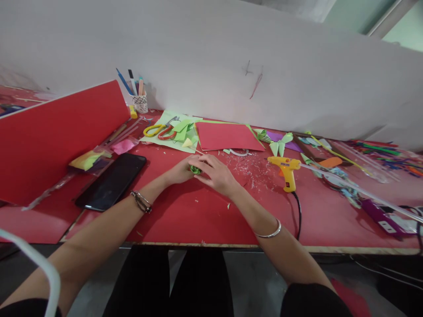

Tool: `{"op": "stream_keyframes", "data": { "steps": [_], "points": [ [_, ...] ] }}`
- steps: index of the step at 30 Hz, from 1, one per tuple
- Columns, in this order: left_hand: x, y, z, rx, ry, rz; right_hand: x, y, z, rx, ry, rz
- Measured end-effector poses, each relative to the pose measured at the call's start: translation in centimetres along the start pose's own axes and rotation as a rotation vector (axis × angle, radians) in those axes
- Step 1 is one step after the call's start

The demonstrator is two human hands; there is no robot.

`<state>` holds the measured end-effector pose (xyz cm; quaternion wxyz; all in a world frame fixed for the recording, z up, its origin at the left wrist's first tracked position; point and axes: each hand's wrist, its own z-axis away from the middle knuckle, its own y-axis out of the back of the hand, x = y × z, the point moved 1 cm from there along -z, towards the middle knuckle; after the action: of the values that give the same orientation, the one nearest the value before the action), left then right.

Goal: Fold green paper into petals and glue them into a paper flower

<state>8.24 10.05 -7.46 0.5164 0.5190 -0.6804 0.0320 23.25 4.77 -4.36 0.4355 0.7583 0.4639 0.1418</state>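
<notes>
Between my two hands, over the middle of the red table, is a small green paper roll (195, 169) with dark coiled edges. My left hand (180, 171) is closed around it from the left, its fingertips partly hidden. Over its top and right side, my right hand (216, 174) bends its fingers onto the roll. A thin pale stick (197, 151) pokes out just beyond the fingers. Beyond the hands lie scissors with a yellow and a red handle (154, 130), cut green paper pieces (183, 130) and a stack of red sheets (228, 136).
A yellow glue gun (287, 169) with its cord lies at right, near folded green paper leaves (280, 143) and a purple power strip (380, 216). At left are a black phone (112, 181), a red board (62, 136) and a pen cup (140, 104). Paper scraps (249, 167) litter the table.
</notes>
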Motion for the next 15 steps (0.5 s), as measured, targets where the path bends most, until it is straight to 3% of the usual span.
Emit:
{"op": "stream_keyframes", "data": {
  "steps": [7, 15],
  "points": [
    [0.07, 0.01, 0.18, -0.019, 0.037, -0.036, -0.1, 0.06, 0.11, -0.049, -0.056, -0.063],
    [0.55, -0.07, 0.24, -0.023, 0.103, -0.121, 0.34, -0.25, 0.19, 0.021, -0.112, -0.174]
  ]
}}
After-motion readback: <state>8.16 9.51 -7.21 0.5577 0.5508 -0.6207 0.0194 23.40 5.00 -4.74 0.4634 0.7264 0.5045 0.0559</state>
